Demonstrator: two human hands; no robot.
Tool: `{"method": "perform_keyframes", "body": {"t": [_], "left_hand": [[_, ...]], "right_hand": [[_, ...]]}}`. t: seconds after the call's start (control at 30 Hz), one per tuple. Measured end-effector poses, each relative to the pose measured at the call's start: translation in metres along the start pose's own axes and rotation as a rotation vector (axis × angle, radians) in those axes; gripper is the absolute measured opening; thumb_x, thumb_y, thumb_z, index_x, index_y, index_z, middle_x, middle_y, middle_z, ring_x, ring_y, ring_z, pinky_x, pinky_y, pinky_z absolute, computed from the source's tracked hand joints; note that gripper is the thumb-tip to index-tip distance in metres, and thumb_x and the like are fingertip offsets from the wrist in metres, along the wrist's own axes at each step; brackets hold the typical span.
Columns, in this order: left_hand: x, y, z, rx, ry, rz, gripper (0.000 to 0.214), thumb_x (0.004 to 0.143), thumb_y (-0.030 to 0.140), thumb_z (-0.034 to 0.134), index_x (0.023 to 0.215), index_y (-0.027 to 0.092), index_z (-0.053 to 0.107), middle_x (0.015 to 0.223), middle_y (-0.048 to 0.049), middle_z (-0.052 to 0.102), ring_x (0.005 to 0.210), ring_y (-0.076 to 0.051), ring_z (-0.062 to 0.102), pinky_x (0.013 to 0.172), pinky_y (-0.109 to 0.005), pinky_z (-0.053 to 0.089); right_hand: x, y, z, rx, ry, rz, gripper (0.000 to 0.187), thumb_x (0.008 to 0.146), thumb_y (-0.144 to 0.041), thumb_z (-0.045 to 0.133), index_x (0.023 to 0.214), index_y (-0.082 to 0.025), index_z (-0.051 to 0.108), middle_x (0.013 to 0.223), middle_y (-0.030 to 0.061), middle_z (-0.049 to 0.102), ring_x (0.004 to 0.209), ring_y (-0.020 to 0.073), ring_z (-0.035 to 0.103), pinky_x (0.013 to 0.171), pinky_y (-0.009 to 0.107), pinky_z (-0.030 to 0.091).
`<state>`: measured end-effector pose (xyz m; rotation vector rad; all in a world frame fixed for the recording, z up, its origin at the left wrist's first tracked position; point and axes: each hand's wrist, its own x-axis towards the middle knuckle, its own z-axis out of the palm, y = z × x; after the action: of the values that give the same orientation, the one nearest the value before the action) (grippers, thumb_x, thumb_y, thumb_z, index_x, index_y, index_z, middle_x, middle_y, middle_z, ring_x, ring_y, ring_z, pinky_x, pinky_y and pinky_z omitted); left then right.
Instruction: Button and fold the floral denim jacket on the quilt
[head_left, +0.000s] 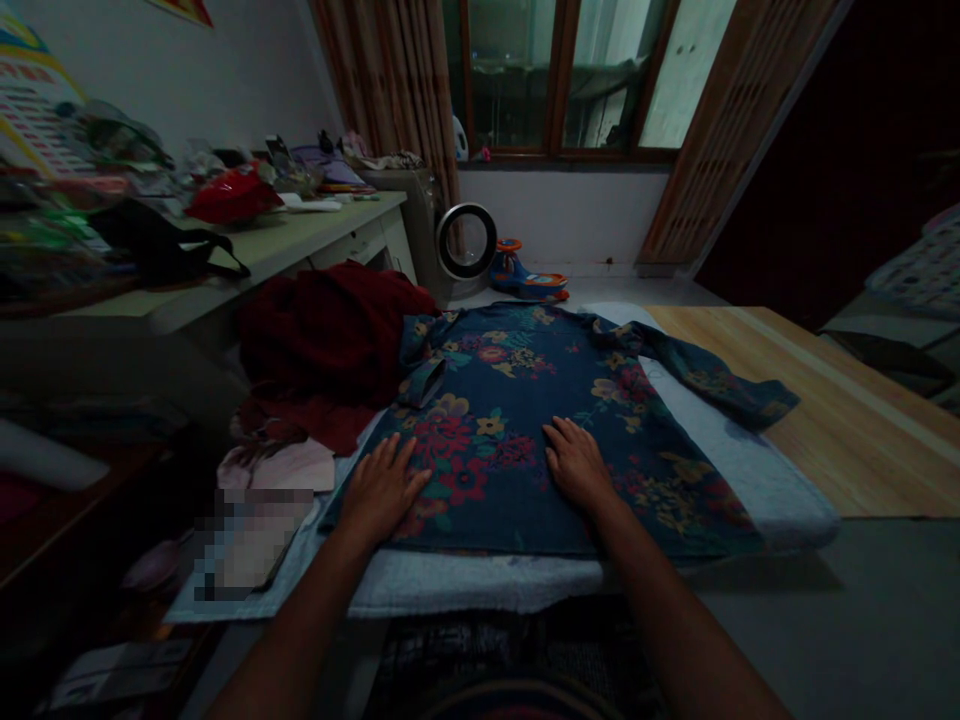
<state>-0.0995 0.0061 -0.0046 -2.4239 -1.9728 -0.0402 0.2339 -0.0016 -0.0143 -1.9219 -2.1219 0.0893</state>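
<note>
Under the left hand (381, 486), fingers spread, and the right hand (577, 464), fingers loosely opened, a flowered shirt (525, 395) is laid flat on a pale cloth (784, 495), apparently pressed so the fabric is held smooth.

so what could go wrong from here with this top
The left hand and right hand rest on the floral top, so dragging them could wrinkle it. The sleeve on the right reaches past the pale cloth over the wooden tabletop and might twist if pulled. The dark red fabric lies close to the cuff on the left, so they could snag.
</note>
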Motion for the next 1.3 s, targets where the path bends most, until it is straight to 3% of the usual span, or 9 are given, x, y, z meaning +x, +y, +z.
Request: {"method": "perform_keyframes", "body": {"t": [0.1, 0.2, 0.43, 0.6, 0.73, 0.87, 1.03, 1.17, 1.3], "left_hand": [[-0.003, -0.002, -0.011, 0.079, 0.068, -0.081, 0.049, 0.095, 0.043, 0.040, 0.135, 0.016, 0.053, 0.147, -0.0161, 0.047, 0.136, -0.031, 0.042, 0.110, -0.049, 0.033], [0.006, 0.016, -0.024, 0.113, 0.120, -0.127, 0.037, 0.093, 0.033, 0.042, 0.118, 0.016, 0.063, 0.138, -0.0168, 0.055, 0.130, -0.034, 0.046, 0.104, -0.053, 0.037], [0.048, 0.063, -0.016, -0.049, 0.033, 0.201, 0.045, 0.096, 0.037, 0.043, 0.138, 0.024, 0.050, 0.153, -0.0055, 0.043, 0.142, -0.026, 0.035, 0.115, -0.047, 0.027], [0.057, 0.038, -0.006, -0.043, 0.022, 0.035, 0.055, 0.096, 0.051, 0.037, 0.143, 0.024, 0.044, 0.152, -0.0095, 0.042, 0.139, -0.029, 0.037, 0.111, -0.052, 0.030], [0.057, 0.009, -0.015, 0.026, 0.068, -0.129, 0.049, 0.097, 0.043, 0.036, 0.136, 0.018, 0.050, 0.145, -0.0140, 0.049, 0.132, -0.031, 0.043, 0.103, -0.052, 0.038], [0.060, 0.020, -0.029, 0.094, 0.074, -0.231, 0.040, 0.092, 0.036, 0.044, 0.123, 0.016, 0.060, 0.134, -0.0168, 0.057, 0.119, -0.036, 0.052, 0.093, -0.052, 0.042], [0.071, 0.072, -0.025, 0.003, 0.250, 0.023, 0.036, 0.091, 0.028, 0.046, 0.122, 0.018, 0.061, 0.133, -0.0135, 0.058, 0.128, -0.030, 0.045, 0.108, -0.049, 0.032], [0.077, 0.092, -0.002, -0.104, 0.126, 0.171, 0.047, 0.097, 0.040, 0.036, 0.138, 0.021, 0.051, 0.150, -0.0087, 0.045, 0.141, -0.026, 0.033, 0.115, -0.048, 0.026], [0.076, 0.095, 0.010, -0.105, 0.052, 0.141, 0.064, 0.096, 0.060, 0.028, 0.148, 0.025, 0.038, 0.159, -0.0076, 0.030, 0.148, -0.030, 0.020, 0.116, -0.058, 0.018]], "right_hand": [[0.000, 0.000, 0.000, -0.003, -0.004, 0.003, 0.045, 0.096, -0.027, 0.040, 0.138, -0.018, 0.053, 0.150, 0.0100, 0.044, 0.140, 0.0279, 0.036, 0.114, 0.046, 0.026], [0.000, 0.000, 0.000, -0.008, -0.017, 0.013, 0.045, 0.096, -0.027, 0.039, 0.139, -0.018, 0.052, 0.151, 0.0089, 0.043, 0.140, 0.0275, 0.035, 0.115, 0.045, 0.025], [0.001, 0.000, 0.001, -0.011, -0.027, 0.018, 0.045, 0.096, -0.028, 0.040, 0.139, -0.020, 0.052, 0.152, 0.0089, 0.042, 0.141, 0.0262, 0.034, 0.114, 0.044, 0.025], [0.000, 0.001, 0.000, -0.017, -0.018, 0.007, 0.046, 0.096, -0.028, 0.040, 0.139, -0.019, 0.052, 0.151, 0.0095, 0.043, 0.140, 0.0266, 0.035, 0.114, 0.044, 0.025], [0.000, 0.001, 0.000, -0.017, -0.023, 0.010, 0.046, 0.096, -0.028, 0.039, 0.139, -0.019, 0.051, 0.151, 0.0089, 0.043, 0.141, 0.0266, 0.034, 0.115, 0.044, 0.024], [0.000, 0.000, 0.000, -0.009, -0.026, 0.018, 0.046, 0.096, -0.028, 0.040, 0.139, -0.019, 0.052, 0.151, 0.0087, 0.043, 0.141, 0.0263, 0.034, 0.115, 0.044, 0.024], [0.001, 0.000, 0.000, -0.008, -0.029, 0.021, 0.047, 0.096, -0.028, 0.039, 0.140, -0.019, 0.051, 0.152, 0.0084, 0.042, 0.141, 0.0259, 0.033, 0.116, 0.043, 0.023], [0.001, 0.000, -0.001, -0.011, -0.031, 0.022, 0.047, 0.096, -0.029, 0.039, 0.141, -0.019, 0.050, 0.153, 0.0078, 0.041, 0.142, 0.0249, 0.032, 0.116, 0.043, 0.023], [0.000, -0.003, -0.004, -0.030, -0.065, 0.027, 0.048, 0.096, -0.029, 0.039, 0.143, -0.020, 0.048, 0.154, 0.0080, 0.038, 0.143, 0.0250, 0.030, 0.116, 0.043, 0.022]]}}
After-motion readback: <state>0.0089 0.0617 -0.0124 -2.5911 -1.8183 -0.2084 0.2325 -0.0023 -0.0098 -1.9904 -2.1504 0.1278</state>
